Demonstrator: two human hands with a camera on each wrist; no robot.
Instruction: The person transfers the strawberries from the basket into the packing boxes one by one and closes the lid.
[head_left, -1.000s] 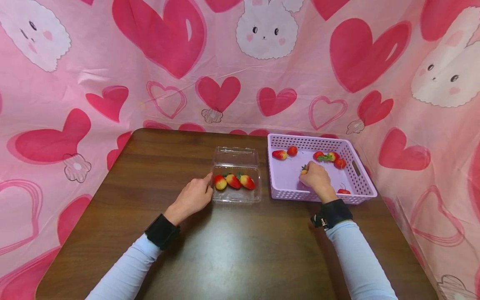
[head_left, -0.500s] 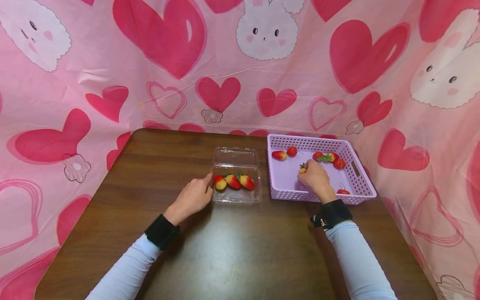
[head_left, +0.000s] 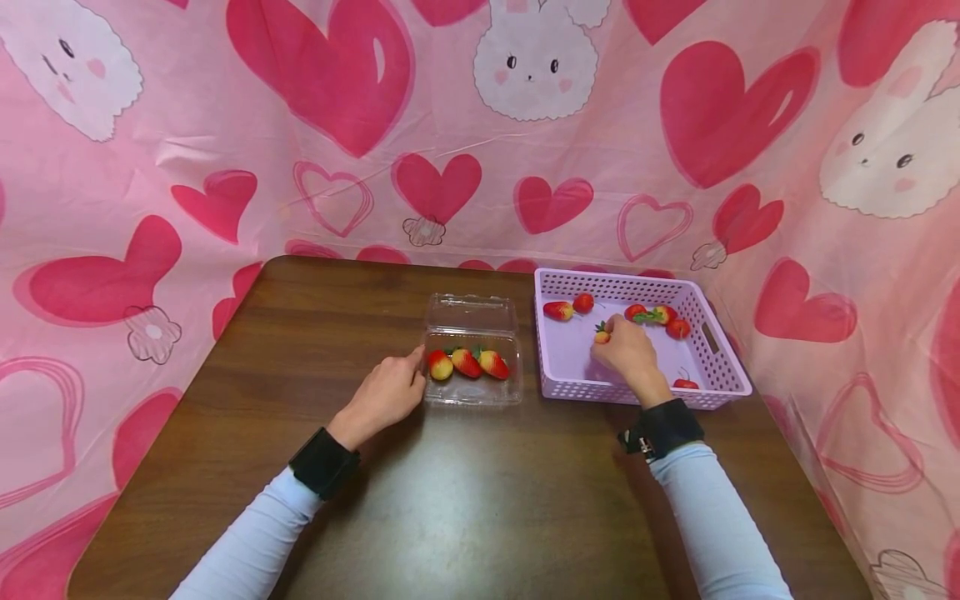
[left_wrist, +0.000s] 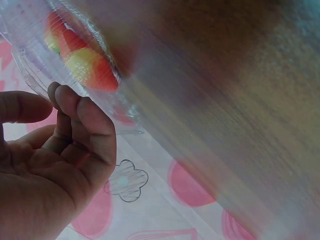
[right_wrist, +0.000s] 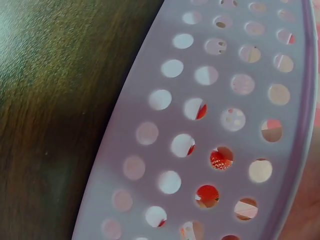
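My right hand [head_left: 626, 350] reaches into the lilac basket [head_left: 555, 389] and pinches a strawberry [head_left: 602, 337], whose green leaves poke out left of the fingertips. Through the basket's holes in the right wrist view, a red strawberry surface [right_wrist: 221, 159] shows. At the left side of a clear plastic container [head_left: 472, 394], my left hand [head_left: 386, 387] has its fingertips at the wall. The left wrist view shows that hand [left_wrist: 65, 150] with loosely bent fingers beside the container. Lined up inside are three red-and-yellow strawberries [head_left: 467, 363]; the container's lid [head_left: 472, 313] is tipped back.
At the basket's back left lie another strawberry [head_left: 558, 311] and a round red fruit [head_left: 583, 302]. More red fruits [head_left: 678, 329] sit on its right side, with a stemmed cherry [head_left: 686, 384] near the front. A pink heart-patterned cloth [head_left: 352, 200] hangs behind the brown table [head_left: 450, 500].
My right hand has shifted slightly left and away from me inside the basket, and the strawberry moves with its fingertips. The left hand and the container have stayed put.
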